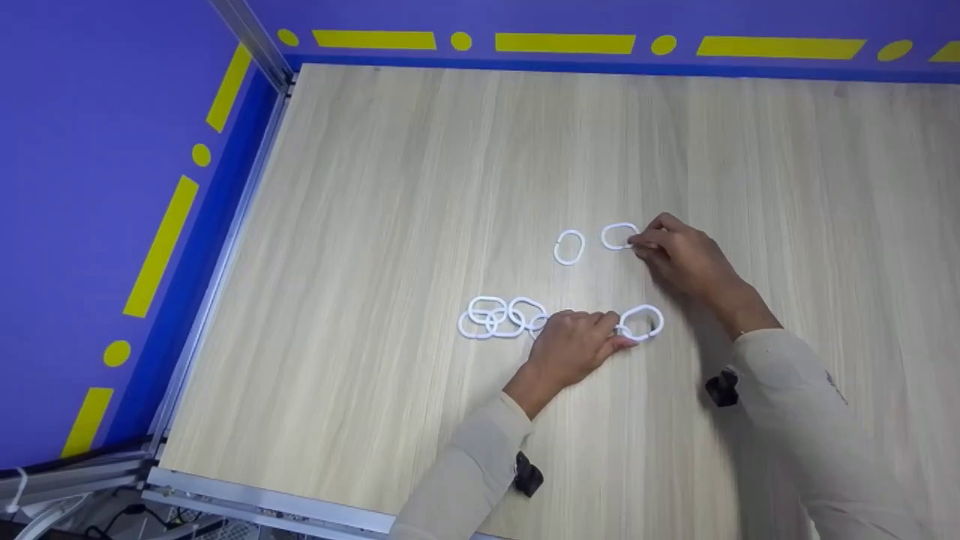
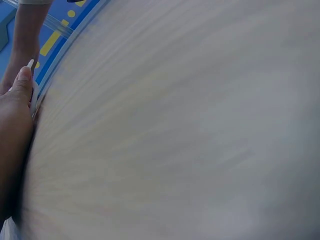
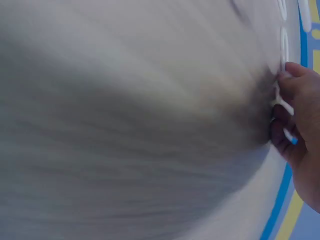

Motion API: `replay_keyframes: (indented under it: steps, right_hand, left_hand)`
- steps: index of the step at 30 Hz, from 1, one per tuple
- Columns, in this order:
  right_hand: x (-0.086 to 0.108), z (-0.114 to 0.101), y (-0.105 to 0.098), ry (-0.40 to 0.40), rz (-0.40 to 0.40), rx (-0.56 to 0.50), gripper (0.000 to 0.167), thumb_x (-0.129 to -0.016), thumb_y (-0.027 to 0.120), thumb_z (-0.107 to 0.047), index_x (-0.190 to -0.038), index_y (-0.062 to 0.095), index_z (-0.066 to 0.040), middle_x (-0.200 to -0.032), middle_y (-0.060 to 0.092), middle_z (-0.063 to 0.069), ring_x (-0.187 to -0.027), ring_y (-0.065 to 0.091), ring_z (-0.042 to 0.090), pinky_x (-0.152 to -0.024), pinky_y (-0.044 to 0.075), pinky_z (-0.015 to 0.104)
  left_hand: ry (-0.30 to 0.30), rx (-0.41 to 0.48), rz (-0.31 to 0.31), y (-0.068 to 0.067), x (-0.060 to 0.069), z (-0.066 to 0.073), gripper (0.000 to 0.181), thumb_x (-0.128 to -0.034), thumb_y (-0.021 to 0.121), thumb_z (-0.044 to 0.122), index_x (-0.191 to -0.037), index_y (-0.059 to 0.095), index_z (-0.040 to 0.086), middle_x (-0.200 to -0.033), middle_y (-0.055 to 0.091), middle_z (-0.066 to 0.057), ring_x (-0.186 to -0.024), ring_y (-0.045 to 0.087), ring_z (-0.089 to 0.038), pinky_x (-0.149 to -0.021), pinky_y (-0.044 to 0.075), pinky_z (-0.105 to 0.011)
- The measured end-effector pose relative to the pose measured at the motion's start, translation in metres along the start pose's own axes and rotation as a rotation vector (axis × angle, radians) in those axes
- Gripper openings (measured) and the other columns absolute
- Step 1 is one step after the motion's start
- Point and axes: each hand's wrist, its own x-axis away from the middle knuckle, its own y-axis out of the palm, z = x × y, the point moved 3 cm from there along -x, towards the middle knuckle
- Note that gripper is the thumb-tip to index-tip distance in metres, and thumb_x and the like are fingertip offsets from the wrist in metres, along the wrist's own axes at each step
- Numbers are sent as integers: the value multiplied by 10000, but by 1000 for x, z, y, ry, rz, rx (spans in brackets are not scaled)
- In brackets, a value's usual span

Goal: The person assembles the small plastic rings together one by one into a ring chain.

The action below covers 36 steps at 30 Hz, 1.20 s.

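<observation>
A chain of several white plastic oval links (image 1: 487, 299) lies on the table, and my left hand (image 1: 571, 346) covers its middle part. Thumb and fingers of that hand pinch the chain close to its right-hand end link (image 1: 661, 321), which sticks out past the fingertips. Farther back, my right hand (image 1: 688, 257) pinches the right end of a loose white link (image 1: 603, 236) at the table surface. Another loose white link (image 1: 556, 250) lies just left of it, touched by neither hand. In the left wrist view, a bit of white link (image 2: 34, 97) shows beside the thumb.
The wood-grain table (image 1: 375, 225) is bordered at the back and left by blue panels (image 1: 150, 75) with yellow marks. A metal rail (image 1: 270, 506) runs along the front left edge. Small black devices (image 1: 528, 474) sit at both sleeves.
</observation>
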Motion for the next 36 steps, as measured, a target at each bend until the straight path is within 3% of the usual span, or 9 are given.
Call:
replay_keyframes:
  steps: [5, 9, 12, 15, 21, 24, 27, 32, 36]
  right_hand:
    - [12, 15, -5, 147, 56, -120, 62, -918, 737, -85, -945, 744, -30, -1063, 603, 104, -872, 547, 177, -737, 384, 179]
    - [17, 22, -11, 256, 23, -197, 86, -916, 742, -89, -904, 719, -8, -1138, 548, 129, -905, 497, 179, -728, 339, 108]
    - [18, 23, -15, 289, -18, -228, 80, -895, 755, -52, -882, 709, 13, -1129, 561, 142, -900, 493, 191, -713, 344, 97]
    - [19, 24, -18, 304, -54, -232, 123, -866, 771, -17, -958, 701, 24, -1079, 576, 148, -883, 485, 204, -697, 346, 106]
    - [14, 19, -20, 320, -149, -190, 472, -876, 776, -76, -1309, 608, 10, -1109, 573, 199, -928, 504, 266, -791, 383, 263]
    - [10, 16, -19, 338, -182, -163, 511, -892, 767, -122, -1351, 579, 0, -1143, 563, 214, -948, 501, 297, -808, 380, 365]
    - [8, 14, -18, 361, -189, -158, 492, -894, 763, -115, -1324, 563, 14, -1144, 548, 209, -956, 493, 307, -806, 379, 395]
    - [13, 11, -17, 341, -159, -197, 467, -883, 765, -60, -1292, 549, 6, -1079, 598, 189, -943, 522, 258, -801, 402, 302]
    - [22, 11, -16, 286, -88, -247, 399, -904, 735, -29, -1278, 599, -7, -1006, 682, 198, -829, 578, 99, -715, 421, 137]
  left_hand:
    - [1, 0, -1, 0, 0, -1, 434, -1015, 440, 584, -932, 623, 199, -700, 667, 106, -569, 567, -47, -540, 454, -240]
    - [-3, -4, -9, 1, 0, -2, 438, -1015, 434, 586, -944, 624, 198, -697, 657, 109, -564, 517, -40, -537, 446, -231]
    - [-3, 5, -9, 1, 0, -2, 432, -1011, 440, 587, -942, 621, 201, -699, 663, 108, -562, 529, -41, -537, 453, -230]
    - [-5, 14, -12, 2, 0, -2, 433, -1006, 446, 591, -945, 617, 198, -700, 668, 105, -563, 552, -47, -540, 463, -234]
    - [-9, 27, -38, 2, -1, -2, 437, -1006, 439, 592, -958, 613, 194, -700, 662, 104, -566, 532, -49, -537, 455, -238]
    - [-7, 41, -50, 1, -1, -1, 435, -1014, 430, 584, -965, 611, 192, -695, 650, 102, -566, 498, -50, -534, 438, -236]
    - [-9, 38, -40, 2, -1, -1, 432, -1015, 430, 584, -953, 610, 196, -691, 647, 105, -565, 491, -46, -536, 436, -233]
    - [-15, 34, -6, 2, -1, -2, 428, -1006, 457, 585, -910, 610, 197, -679, 649, 105, -555, 516, -53, -536, 447, -243]
    - [-22, 44, -7, 2, -1, -2, 425, -1006, 458, 583, -910, 607, 197, -677, 645, 102, -551, 518, -62, -533, 449, -253]
